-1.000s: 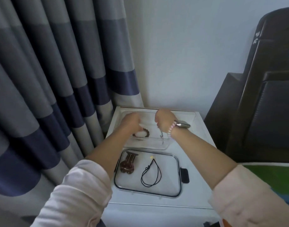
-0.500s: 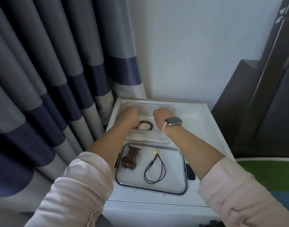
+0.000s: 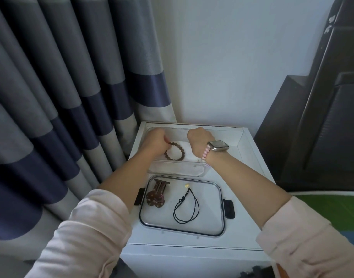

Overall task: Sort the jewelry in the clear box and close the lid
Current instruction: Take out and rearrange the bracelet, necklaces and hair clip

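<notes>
A clear box (image 3: 176, 171) stands open at the back of a white nightstand (image 3: 252, 167). Inside it lies a brown beaded bracelet (image 3: 174, 153). My left hand (image 3: 156, 142) pinches the bracelet's far left edge. My right hand (image 3: 200, 141) hovers in the box to the right of the bracelet, fingers curled under and hidden. A tiny silver piece (image 3: 195, 166) lies by the box's front wall. The clear lid (image 3: 209, 219) lies flat in front of the box. On it rest a brown hair clip (image 3: 157, 194) and a black cord necklace (image 3: 186, 207) with a small gold bead.
Striped grey and blue curtains (image 3: 71, 97) hang close on the left. A white wall stands behind the nightstand, and a dark chair (image 3: 322, 117) is at the right. The lid's black latches (image 3: 229, 208) stick out at both sides. My right wrist carries a watch and pink beads.
The view has tilted down and moved closer. My right hand has risen a little, and the small dangling piece it held a second ago is no longer seen under it. My left hand keeps the bracelet.
</notes>
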Action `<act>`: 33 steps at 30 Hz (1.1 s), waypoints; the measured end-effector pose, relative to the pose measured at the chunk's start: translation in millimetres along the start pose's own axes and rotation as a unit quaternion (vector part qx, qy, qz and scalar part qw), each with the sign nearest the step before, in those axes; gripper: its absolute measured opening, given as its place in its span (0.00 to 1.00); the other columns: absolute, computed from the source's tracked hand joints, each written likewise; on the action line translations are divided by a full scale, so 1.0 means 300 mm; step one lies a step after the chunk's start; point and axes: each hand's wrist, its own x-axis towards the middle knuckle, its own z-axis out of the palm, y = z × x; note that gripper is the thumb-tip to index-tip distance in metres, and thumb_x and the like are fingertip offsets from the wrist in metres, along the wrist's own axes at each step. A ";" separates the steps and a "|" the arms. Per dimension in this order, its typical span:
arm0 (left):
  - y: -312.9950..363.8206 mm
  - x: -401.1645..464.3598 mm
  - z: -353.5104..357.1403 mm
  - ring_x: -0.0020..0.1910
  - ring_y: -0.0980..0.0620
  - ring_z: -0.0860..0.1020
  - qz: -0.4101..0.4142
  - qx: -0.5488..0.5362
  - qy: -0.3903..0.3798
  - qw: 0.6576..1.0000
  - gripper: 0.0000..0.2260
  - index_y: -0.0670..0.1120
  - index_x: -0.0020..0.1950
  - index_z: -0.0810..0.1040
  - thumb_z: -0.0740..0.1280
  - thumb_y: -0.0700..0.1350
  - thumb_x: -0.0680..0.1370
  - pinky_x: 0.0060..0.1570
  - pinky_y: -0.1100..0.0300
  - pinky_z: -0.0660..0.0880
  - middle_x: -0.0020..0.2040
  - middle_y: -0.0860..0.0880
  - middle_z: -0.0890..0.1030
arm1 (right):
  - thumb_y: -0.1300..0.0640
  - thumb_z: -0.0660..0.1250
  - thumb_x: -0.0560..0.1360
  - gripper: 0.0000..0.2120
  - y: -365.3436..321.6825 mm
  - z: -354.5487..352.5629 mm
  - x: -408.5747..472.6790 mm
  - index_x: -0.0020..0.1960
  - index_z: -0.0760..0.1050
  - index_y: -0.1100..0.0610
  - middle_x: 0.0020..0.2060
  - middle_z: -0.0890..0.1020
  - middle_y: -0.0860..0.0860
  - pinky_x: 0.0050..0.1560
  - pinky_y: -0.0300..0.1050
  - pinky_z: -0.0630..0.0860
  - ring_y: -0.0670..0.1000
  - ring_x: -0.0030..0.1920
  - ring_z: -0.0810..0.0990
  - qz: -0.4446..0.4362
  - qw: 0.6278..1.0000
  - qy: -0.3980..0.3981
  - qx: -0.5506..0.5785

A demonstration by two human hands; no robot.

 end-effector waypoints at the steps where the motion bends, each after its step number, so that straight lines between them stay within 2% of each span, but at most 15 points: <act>1: 0.000 -0.001 -0.003 0.49 0.46 0.83 0.000 -0.002 0.005 1.000 0.04 0.42 0.46 0.85 0.73 0.39 0.73 0.49 0.56 0.80 0.48 0.45 0.86 | 0.72 0.61 0.70 0.10 0.003 -0.009 0.004 0.33 0.66 0.62 0.29 0.69 0.54 0.36 0.42 0.70 0.60 0.40 0.80 0.011 1.000 -0.021 0.006; 4: 0.001 -0.007 -0.008 0.50 0.46 0.83 -0.002 -0.001 0.006 1.000 0.02 0.45 0.45 0.85 0.73 0.40 0.73 0.51 0.55 0.80 0.47 0.47 0.86 | 0.71 0.64 0.70 0.17 -0.007 -0.032 0.009 0.29 0.61 0.58 0.27 0.67 0.52 0.33 0.41 0.70 0.55 0.33 0.74 0.008 0.998 -0.063 0.015; 7: -0.004 -0.013 -0.002 0.52 0.47 0.82 -0.006 0.015 -0.010 1.000 0.03 0.45 0.46 0.84 0.73 0.40 0.74 0.51 0.57 0.77 0.48 0.48 0.85 | 0.71 0.64 0.70 0.14 -0.011 -0.019 0.003 0.30 0.65 0.60 0.28 0.71 0.52 0.38 0.41 0.70 0.57 0.37 0.75 -0.008 0.997 -0.068 0.024; 9: -0.006 -0.014 0.003 0.53 0.47 0.82 -0.010 0.027 -0.011 1.000 0.04 0.44 0.48 0.85 0.72 0.41 0.75 0.53 0.55 0.78 0.51 0.47 0.86 | 0.72 0.62 0.70 0.05 -0.012 -0.007 -0.008 0.39 0.75 0.65 0.37 0.80 0.57 0.39 0.43 0.70 0.60 0.43 0.81 -0.019 0.998 -0.048 0.029; 11: -0.006 -0.013 0.004 0.54 0.46 0.82 -0.013 0.040 -0.009 0.999 0.06 0.43 0.50 0.86 0.71 0.41 0.76 0.56 0.54 0.79 0.52 0.45 0.86 | 0.73 0.61 0.70 0.11 -0.010 0.004 -0.018 0.49 0.77 0.66 0.45 0.83 0.61 0.40 0.45 0.71 0.62 0.47 0.82 -0.025 0.999 -0.020 0.027; 13: -0.004 -0.014 0.003 0.54 0.45 0.82 -0.010 0.048 -0.009 0.999 0.07 0.42 0.51 0.86 0.70 0.40 0.76 0.58 0.52 0.79 0.52 0.44 0.86 | 0.75 0.59 0.70 0.10 0.000 0.008 -0.027 0.42 0.75 0.64 0.43 0.81 0.62 0.39 0.45 0.70 0.63 0.46 0.82 -0.030 0.999 0.007 0.034; 16: -0.004 -0.010 0.001 0.55 0.44 0.82 -0.006 0.059 -0.002 0.998 0.08 0.40 0.52 0.86 0.70 0.38 0.76 0.59 0.51 0.79 0.53 0.43 0.86 | 0.76 0.58 0.68 0.15 0.022 -0.009 -0.030 0.29 0.60 0.61 0.35 0.71 0.59 0.38 0.45 0.69 0.60 0.39 0.76 -0.013 0.998 0.036 0.059; 17: -0.004 -0.009 0.001 0.55 0.44 0.82 -0.007 0.064 -0.001 0.998 0.08 0.39 0.51 0.86 0.69 0.38 0.76 0.59 0.50 0.79 0.53 0.42 0.86 | 0.75 0.59 0.68 0.15 0.030 -0.020 -0.029 0.29 0.62 0.61 0.35 0.72 0.59 0.40 0.45 0.71 0.59 0.39 0.75 -0.005 0.996 0.037 0.082; 19: -0.003 -0.007 0.003 0.55 0.43 0.82 -0.012 0.069 0.003 0.998 0.08 0.38 0.52 0.85 0.69 0.37 0.76 0.59 0.50 0.79 0.53 0.41 0.85 | 0.73 0.62 0.69 0.08 0.049 -0.043 -0.027 0.39 0.78 0.64 0.43 0.80 0.60 0.48 0.45 0.78 0.60 0.46 0.80 0.004 0.992 0.031 0.119; 20: -0.001 -0.007 0.003 0.56 0.43 0.82 -0.015 0.071 0.004 0.997 0.08 0.38 0.52 0.85 0.69 0.37 0.76 0.59 0.50 0.79 0.54 0.41 0.85 | 0.72 0.64 0.70 0.11 0.058 -0.054 -0.026 0.47 0.81 0.65 0.49 0.83 0.59 0.53 0.47 0.79 0.59 0.51 0.81 0.013 0.990 0.020 0.137; 22: 0.002 -0.009 0.001 0.57 0.43 0.82 -0.020 0.074 0.003 0.997 0.09 0.38 0.53 0.85 0.69 0.37 0.76 0.59 0.49 0.79 0.55 0.41 0.85 | 0.70 0.66 0.70 0.14 0.077 -0.069 -0.034 0.54 0.82 0.62 0.54 0.83 0.56 0.57 0.47 0.78 0.57 0.56 0.81 0.027 0.985 0.001 0.173; 26: 0.001 -0.009 0.000 0.57 0.43 0.81 -0.021 0.079 0.000 0.997 0.10 0.38 0.55 0.85 0.69 0.38 0.76 0.60 0.49 0.79 0.56 0.41 0.84 | 0.68 0.68 0.69 0.12 0.099 -0.074 -0.060 0.52 0.83 0.65 0.54 0.83 0.60 0.56 0.48 0.78 0.59 0.56 0.80 0.035 0.981 0.008 0.191; 29: 0.000 -0.015 0.002 0.55 0.43 0.82 -0.023 0.069 0.024 0.997 0.08 0.38 0.53 0.84 0.68 0.38 0.77 0.55 0.53 0.79 0.54 0.41 0.84 | 0.70 0.65 0.68 0.09 0.108 -0.075 -0.090 0.39 0.81 0.59 0.44 0.81 0.59 0.48 0.42 0.75 0.60 0.47 0.78 0.023 0.975 0.034 0.220; 31: 0.001 -0.021 -0.003 0.53 0.43 0.82 -0.017 0.048 0.046 0.998 0.06 0.40 0.50 0.84 0.69 0.39 0.76 0.49 0.55 0.77 0.52 0.42 0.85 | 0.72 0.63 0.69 0.12 0.110 -0.080 -0.116 0.45 0.81 0.62 0.42 0.86 0.58 0.48 0.42 0.78 0.56 0.45 0.82 0.029 0.948 0.057 0.312; 33: 0.005 -0.027 -0.017 0.53 0.42 0.83 -0.018 -0.028 0.046 0.998 0.03 0.42 0.46 0.83 0.71 0.38 0.74 0.53 0.53 0.80 0.51 0.42 0.85 | 0.71 0.65 0.70 0.14 0.111 -0.090 -0.148 0.51 0.81 0.60 0.41 0.87 0.57 0.50 0.42 0.79 0.51 0.42 0.84 0.038 0.910 0.076 0.406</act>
